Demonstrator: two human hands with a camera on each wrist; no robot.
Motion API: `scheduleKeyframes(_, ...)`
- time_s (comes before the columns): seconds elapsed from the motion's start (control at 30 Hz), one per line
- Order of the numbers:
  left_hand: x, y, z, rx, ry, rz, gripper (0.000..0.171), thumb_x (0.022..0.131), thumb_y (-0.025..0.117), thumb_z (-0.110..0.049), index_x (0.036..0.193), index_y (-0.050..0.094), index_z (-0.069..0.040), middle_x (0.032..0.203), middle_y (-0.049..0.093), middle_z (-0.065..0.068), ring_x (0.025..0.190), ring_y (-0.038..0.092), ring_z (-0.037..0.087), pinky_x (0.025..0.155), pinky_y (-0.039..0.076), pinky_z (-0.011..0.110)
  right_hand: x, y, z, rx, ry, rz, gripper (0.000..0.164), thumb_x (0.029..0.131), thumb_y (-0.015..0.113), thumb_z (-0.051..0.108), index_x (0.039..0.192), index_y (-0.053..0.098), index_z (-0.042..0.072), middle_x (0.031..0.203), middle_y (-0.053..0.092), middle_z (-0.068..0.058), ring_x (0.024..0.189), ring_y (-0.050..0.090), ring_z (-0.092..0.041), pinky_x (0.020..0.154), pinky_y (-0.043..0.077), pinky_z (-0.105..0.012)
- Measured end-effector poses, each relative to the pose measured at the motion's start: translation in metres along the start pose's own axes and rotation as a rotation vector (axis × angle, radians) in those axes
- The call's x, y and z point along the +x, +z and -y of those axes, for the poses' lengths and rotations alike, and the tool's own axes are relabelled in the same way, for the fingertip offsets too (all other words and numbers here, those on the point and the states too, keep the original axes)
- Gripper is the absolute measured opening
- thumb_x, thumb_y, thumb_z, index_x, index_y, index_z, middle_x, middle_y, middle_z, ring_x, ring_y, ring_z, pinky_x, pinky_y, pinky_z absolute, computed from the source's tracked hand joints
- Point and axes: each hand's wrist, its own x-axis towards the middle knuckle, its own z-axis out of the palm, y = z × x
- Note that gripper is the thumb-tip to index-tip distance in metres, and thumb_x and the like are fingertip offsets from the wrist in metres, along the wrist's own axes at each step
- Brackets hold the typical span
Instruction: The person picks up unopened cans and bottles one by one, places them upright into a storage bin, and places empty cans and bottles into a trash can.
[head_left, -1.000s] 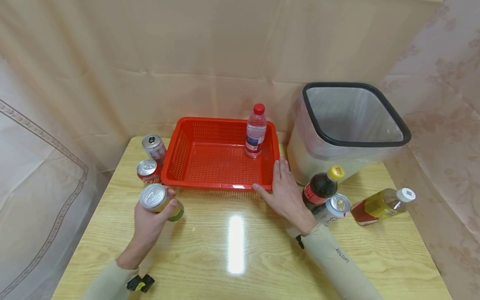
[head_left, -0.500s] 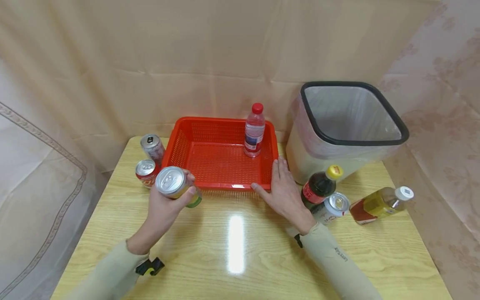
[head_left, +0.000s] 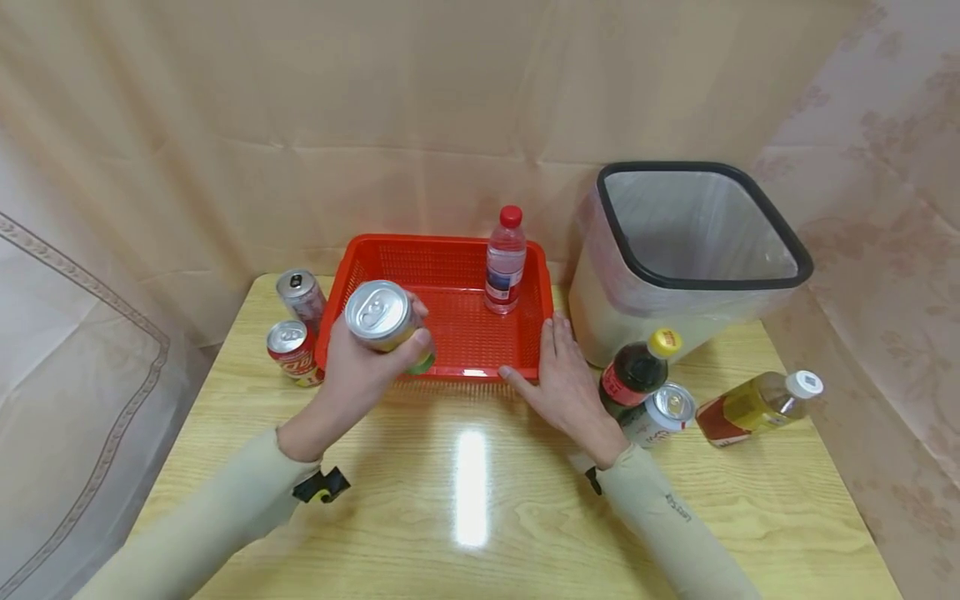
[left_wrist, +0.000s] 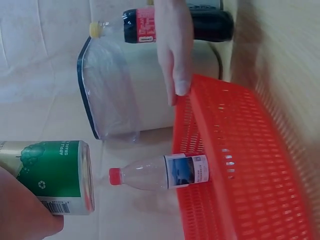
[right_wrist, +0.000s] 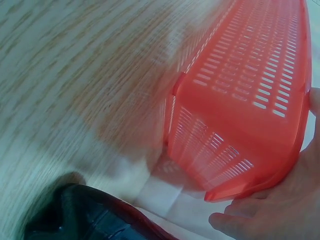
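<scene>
My left hand (head_left: 358, 371) grips a drink can (head_left: 379, 313), held up over the front left part of the red plastic basket (head_left: 468, 333). The can's green side with grape artwork (left_wrist: 52, 167) shows in the left wrist view. My right hand (head_left: 567, 392) rests on the basket's front right corner. Its thumb touches the front rim, and its fingers lie straight along the right side. A clear water bottle (head_left: 505, 271) with a red cap stands upright inside the basket, at the right.
Left of the basket stand a red can (head_left: 292, 350) and a silver can (head_left: 302, 296). On the right are a lined bin (head_left: 622, 308), a cola bottle (head_left: 633, 379), a white can (head_left: 663, 412) and a tilted-looking tea bottle (head_left: 753, 408).
My left hand has lifted the can and carried it rightward and away from me, from beside the red can to above the basket. The right hand stays at the basket corner.
</scene>
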Motion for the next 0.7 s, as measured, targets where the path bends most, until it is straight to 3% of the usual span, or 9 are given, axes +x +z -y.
scheduleKeyframes(0.17,0.024,0.009,0.001,-0.042,0.001,0.006,0.040,0.090,0.072,-0.006,0.124,0.055,0.004,0.115,0.067,0.014,0.110,0.060,0.027,0.102,0.047,0.044,0.000,0.001,0.001,0.003,0.003,-0.009,0.117,0.091,0.047,0.081,0.165,0.008,-0.001,0.172,0.003,-0.020,0.158,0.006,-0.038,0.123,0.022,-0.058)
scheduleKeyframes(0.3,0.047,0.013,0.007,-0.049,-0.021,0.006,0.041,0.093,0.070,-0.014,0.129,0.054,-0.001,0.122,0.064,0.017,0.112,0.059,0.025,0.103,0.046,0.047,0.000,0.001,0.000,-0.001,0.003,-0.012,0.117,0.091,0.046,0.082,0.164,0.009,-0.001,0.172,0.004,-0.021,0.158,0.006,-0.038,0.123,0.022,-0.057)
scheduleKeyframes(0.43,0.069,0.015,0.016,-0.029,-0.088,0.017,0.044,0.094,0.070,-0.019,0.133,0.052,-0.009,0.126,0.063,0.012,0.116,0.058,0.024,0.106,0.046,0.049,0.000,0.000,-0.001,-0.008,0.005,-0.006,0.119,0.090,0.044,0.084,0.164,0.008,-0.001,0.172,0.001,-0.020,0.158,0.006,-0.038,0.124,0.021,-0.057)
scheduleKeyframes(0.7,0.104,0.021,0.037,0.028,-0.232,0.058,0.061,0.096,0.071,-0.025,0.147,0.041,-0.011,0.139,0.053,0.009,0.127,0.051,0.027,0.110,0.044,0.053,0.001,0.001,0.000,-0.010,0.005,-0.001,0.119,0.090,0.042,0.085,0.165,0.008,-0.001,0.172,0.001,-0.020,0.158,0.007,-0.038,0.124,0.021,-0.056)
